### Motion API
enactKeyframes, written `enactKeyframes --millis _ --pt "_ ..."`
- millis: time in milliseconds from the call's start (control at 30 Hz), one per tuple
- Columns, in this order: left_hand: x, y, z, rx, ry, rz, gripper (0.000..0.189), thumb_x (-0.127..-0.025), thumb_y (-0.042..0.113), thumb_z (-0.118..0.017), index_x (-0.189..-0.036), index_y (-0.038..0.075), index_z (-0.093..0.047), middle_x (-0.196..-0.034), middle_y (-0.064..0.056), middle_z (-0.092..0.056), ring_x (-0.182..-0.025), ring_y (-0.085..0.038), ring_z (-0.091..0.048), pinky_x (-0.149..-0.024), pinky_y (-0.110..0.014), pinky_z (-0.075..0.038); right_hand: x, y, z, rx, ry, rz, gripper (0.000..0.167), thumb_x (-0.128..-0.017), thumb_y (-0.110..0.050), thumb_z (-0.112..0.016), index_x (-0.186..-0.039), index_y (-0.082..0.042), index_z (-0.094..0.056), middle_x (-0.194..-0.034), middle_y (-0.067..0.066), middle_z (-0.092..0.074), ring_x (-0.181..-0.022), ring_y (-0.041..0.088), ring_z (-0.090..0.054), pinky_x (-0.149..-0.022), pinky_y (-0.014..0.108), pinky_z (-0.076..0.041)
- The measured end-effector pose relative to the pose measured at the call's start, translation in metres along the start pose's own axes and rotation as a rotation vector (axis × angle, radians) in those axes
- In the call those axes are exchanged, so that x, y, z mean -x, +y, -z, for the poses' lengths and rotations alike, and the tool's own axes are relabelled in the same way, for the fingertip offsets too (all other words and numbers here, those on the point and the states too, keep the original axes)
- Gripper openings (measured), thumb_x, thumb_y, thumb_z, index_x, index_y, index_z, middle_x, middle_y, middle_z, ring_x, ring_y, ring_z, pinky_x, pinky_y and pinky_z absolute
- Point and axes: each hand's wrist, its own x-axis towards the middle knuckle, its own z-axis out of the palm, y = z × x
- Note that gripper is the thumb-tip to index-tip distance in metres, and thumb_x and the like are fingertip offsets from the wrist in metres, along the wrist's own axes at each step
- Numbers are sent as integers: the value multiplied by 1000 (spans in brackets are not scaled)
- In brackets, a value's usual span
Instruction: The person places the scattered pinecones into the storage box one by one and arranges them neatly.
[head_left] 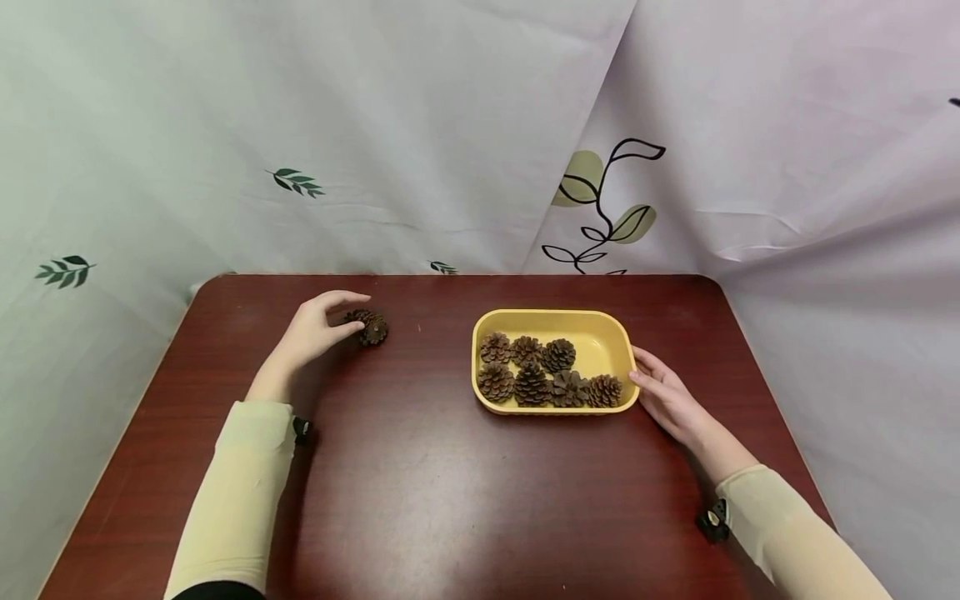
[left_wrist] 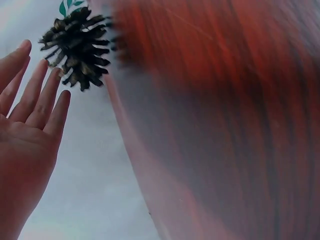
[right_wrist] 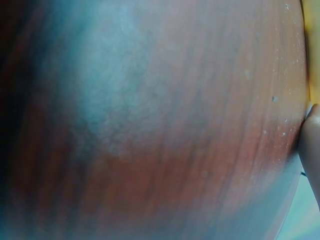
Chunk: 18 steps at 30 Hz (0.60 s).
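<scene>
On the left of the table a brown pine cone lies beside my left hand. That hand's thumb and fingers are spread apart around the cone's near side. In the left wrist view the fingers look nearly straight, with their tips close to the pine cone. My right hand rests at the right end of a yellow tray, its fingers and thumb extended against the wall and rim. Several pine cones sit in the tray, mostly toward its left and front. The right wrist view catches just a digit against the yellow wall.
The dark red wooden table has rounded far corners. Behind it and along the sides hangs a pale curtain printed with leaves. Bare tabletop lies between the left pine cone and the tray. Both forearms wear pale sleeves.
</scene>
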Motion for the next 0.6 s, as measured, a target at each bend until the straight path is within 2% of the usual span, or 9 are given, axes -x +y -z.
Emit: enactKeyframes --millis 200,300,433,533,600 --pt "2 -12 7 27 -16 12 48 -95 -5 -75 -142 -4 -63 -146 -26 -63 -138 -48 -58 -112 -58 -51 0 0 1 -3 0 1 39 -112 0 -42 -145 -19 -49 -140 -10 -63 -123 2 -63 -102 14 -54" --pt "2 -19 11 30 -23 29 51 -96 -2 -75 -145 -2 -61 -148 -25 -62 -141 -46 -56 -112 -49 -53 -1 0 1 -7 0 5 39 -112 1 -42 -145 -19 -50 -140 -10 -63 -123 2 -63 -102 14 -54" --pt "2 -24 14 35 -48 61 56 -96 3 -77 -149 1 -59 -151 -24 -60 -141 -44 -56 -107 -25 -51 -1 1 0 -5 1 7 40 -112 1 -41 -145 -19 -49 -140 -10 -63 -124 2 -62 -103 14 -53" --pt "1 -26 15 46 -83 81 60 -96 4 -77 -152 2 -56 -153 -24 -58 -143 -43 -54 -102 -15 -48 -1 1 0 -4 1 10 39 -112 2 -41 -144 -19 -49 -140 -10 -63 -124 2 -62 -103 14 -53" --pt "2 -27 15 62 -104 91 61 -97 5 -76 -153 2 -54 -155 -23 -57 -145 -42 -53 -102 -13 -48 -1 1 0 -7 -1 14 40 -112 2 -41 -144 -19 -50 -140 -9 -63 -124 2 -63 -103 14 -53"
